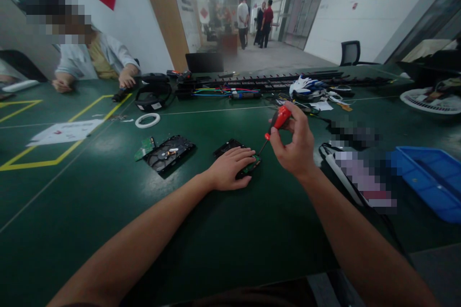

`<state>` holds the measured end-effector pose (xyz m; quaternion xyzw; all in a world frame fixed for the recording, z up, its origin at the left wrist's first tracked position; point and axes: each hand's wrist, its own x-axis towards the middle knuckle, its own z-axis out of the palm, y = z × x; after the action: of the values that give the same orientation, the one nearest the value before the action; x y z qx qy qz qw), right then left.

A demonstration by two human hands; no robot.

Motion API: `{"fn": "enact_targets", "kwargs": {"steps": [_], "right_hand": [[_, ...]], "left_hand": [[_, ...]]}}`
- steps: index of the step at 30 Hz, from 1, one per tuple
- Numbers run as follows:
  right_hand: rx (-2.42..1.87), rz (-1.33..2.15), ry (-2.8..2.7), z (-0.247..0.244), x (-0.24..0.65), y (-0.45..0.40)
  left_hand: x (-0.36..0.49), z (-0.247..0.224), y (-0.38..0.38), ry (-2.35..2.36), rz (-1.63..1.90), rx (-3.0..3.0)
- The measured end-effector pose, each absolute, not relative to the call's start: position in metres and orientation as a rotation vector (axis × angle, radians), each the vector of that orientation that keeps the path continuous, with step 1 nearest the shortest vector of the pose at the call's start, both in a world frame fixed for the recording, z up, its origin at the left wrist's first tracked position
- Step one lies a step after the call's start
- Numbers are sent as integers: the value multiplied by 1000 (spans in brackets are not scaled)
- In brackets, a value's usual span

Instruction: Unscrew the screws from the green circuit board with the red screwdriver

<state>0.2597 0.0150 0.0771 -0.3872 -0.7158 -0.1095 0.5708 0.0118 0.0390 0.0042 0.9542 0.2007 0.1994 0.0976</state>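
Note:
My left hand (230,169) lies flat across a black hard drive (230,145), fingers stretched over its top and thumb spread near the table. Part of the green circuit board (251,167) on the drive shows past my fingertips; the rest is covered. A red and black screwdriver (280,117) is gripped in my right hand (297,141), tilted with its shaft pointing down left. Its tip meets the board end of the drive, though the exact contact point is too small to make out. To the left sits another opened hard drive (169,153), beside a loose green circuit board (145,148).
A white ring (147,120) and printed paper (66,132) lie at left. Cables and black strips (230,88) line the back, near a blue-white glove (306,87). A blue tray (432,177) stands at right. Across the table, a person's hand (127,76) touches a dark object.

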Motion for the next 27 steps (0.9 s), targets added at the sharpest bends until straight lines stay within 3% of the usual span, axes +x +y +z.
{"fn": "enact_targets", "kwargs": {"steps": [27], "right_hand": [[-928, -264, -1678, 76, 259, 13]], "left_hand": [[12, 7, 36, 598, 590, 2829]]}}
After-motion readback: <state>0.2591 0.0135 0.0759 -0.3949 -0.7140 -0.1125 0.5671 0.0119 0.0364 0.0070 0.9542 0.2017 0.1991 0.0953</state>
